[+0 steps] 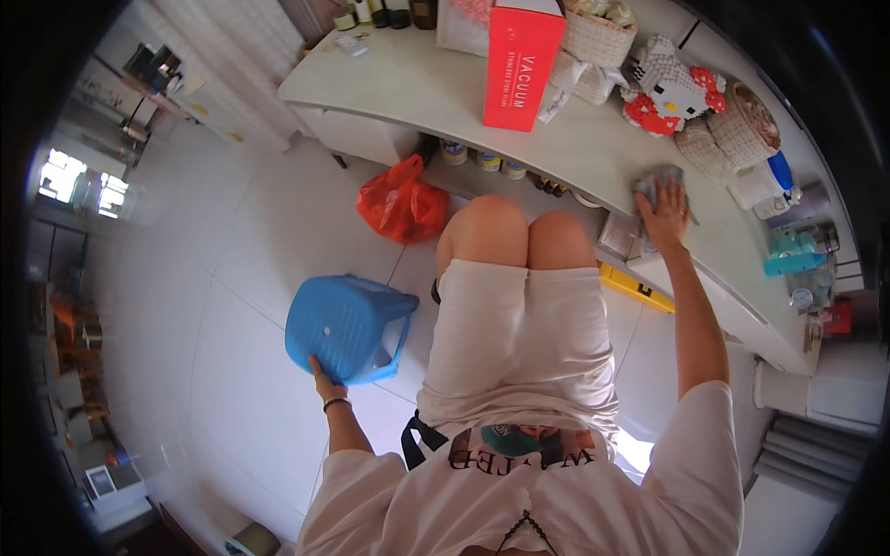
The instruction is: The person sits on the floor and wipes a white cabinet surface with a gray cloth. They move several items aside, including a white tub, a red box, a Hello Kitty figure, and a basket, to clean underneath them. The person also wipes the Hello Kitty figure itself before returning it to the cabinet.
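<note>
My left hand [327, 386] grips the near rim of a blue plastic stool [334, 330], its thumb over the edge of the seat. Whether the stool's legs touch the floor I cannot tell. On the right, my right hand [667, 212] presses a crumpled grey cloth [648, 182] onto the pale tabletop [591, 156] with spread fingers. Part of the cloth hangs over the table's front edge. Beyond that hand sits a white and red brick-built cat figure [671, 87].
A tall red box [523, 69] stands on the table, with woven baskets [742, 128] and bottles [793, 263] towards the right. Under the tabletop are several cans [489, 161] and a yellow case [636, 287]. A red plastic bag [403, 205] rests on the tiled floor [229, 292].
</note>
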{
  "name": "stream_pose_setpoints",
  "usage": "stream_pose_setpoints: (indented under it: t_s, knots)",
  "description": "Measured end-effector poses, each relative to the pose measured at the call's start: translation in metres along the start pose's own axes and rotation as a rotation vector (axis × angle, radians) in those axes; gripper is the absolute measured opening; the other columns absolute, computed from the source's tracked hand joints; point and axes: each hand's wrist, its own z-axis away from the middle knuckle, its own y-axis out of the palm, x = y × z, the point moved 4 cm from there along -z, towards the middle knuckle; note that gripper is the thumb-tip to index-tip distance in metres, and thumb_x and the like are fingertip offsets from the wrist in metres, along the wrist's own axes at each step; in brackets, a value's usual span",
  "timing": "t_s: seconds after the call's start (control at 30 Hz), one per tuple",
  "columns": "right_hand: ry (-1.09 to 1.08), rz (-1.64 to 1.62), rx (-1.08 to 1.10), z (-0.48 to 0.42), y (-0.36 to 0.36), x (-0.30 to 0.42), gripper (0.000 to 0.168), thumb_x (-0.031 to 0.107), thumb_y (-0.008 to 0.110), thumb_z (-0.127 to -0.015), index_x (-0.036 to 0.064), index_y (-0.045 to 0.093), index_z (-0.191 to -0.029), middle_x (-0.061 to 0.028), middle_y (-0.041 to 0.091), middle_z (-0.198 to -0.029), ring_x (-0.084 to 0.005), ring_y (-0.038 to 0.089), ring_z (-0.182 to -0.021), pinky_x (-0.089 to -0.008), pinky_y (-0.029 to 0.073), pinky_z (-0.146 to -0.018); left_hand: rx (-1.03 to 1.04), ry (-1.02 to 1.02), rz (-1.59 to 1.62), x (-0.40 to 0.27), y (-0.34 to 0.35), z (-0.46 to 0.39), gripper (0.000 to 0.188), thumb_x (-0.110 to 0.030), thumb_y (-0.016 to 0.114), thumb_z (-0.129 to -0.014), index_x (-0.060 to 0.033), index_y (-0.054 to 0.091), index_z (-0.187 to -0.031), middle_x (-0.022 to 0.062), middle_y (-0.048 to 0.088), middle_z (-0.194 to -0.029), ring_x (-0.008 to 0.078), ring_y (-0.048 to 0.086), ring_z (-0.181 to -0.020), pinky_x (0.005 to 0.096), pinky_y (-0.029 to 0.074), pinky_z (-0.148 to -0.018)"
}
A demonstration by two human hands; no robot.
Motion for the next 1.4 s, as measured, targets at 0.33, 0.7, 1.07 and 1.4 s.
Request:
stream_pose_setpoints:
  t_s: [0.33,0.7,1.07,1.4]
  knots:
    - [-0.425,-0.183,-0.027,-0.012,-0.014,0.148,0.063,0.05,0.05,-0.091,0.025,0.037,-0.148,-0.0093,0.025,-0.157,-0.031,0.017,-0.147,-0.0521,0.012,-0.117,-0.148,-0.129,-0.324,-0.019,0.013,0.025,0.082,-0.061,0.052,-0.091,-0.0084,0.029,-0.149,0.013,0.039,-0.149,0.0325,0.043,-0.132,0.0508,0.034,-0.109]
    - [-0.285,-0.178,-0.105,0.003,-0.014,0.039,0.06,0.048,0.049,-0.092,0.025,0.04,-0.146,-0.0095,0.029,-0.156,-0.0306,0.022,-0.146,-0.053,0.016,-0.116,-0.651,0.303,-1.185,-0.048,0.034,0.073,0.081,-0.05,0.063,-0.086,0.0121,0.04,-0.132,0.0271,0.052,-0.129,0.043,0.055,-0.114,0.0526,0.047,-0.095]
    - [0.028,-0.099,-0.075,0.0,-0.011,0.003,0.066,0.054,0.043,-0.092,0.023,0.036,-0.149,-0.011,0.024,-0.158,-0.0326,0.016,-0.147,-0.0576,0.008,-0.116,0.054,1.025,-0.815,-0.051,0.256,0.18,0.059,-0.024,0.07,-0.089,0.0005,0.042,-0.135,0.0149,0.046,-0.132,0.0272,0.046,-0.122,0.0395,0.039,-0.099]
    - [-0.458,-0.265,-0.073,0.013,-0.027,0.05,0.061,0.044,0.051,-0.091,0.019,0.041,-0.145,-0.014,0.028,-0.156,-0.0344,0.02,-0.145,-0.0539,0.013,-0.117,0.544,1.203,-0.714,0.018,0.608,0.287,0.116,-0.034,0.09,-0.063,0.0028,0.017,-0.145,0.0247,0.031,-0.142,0.0365,0.035,-0.132,0.0473,0.034,-0.106]
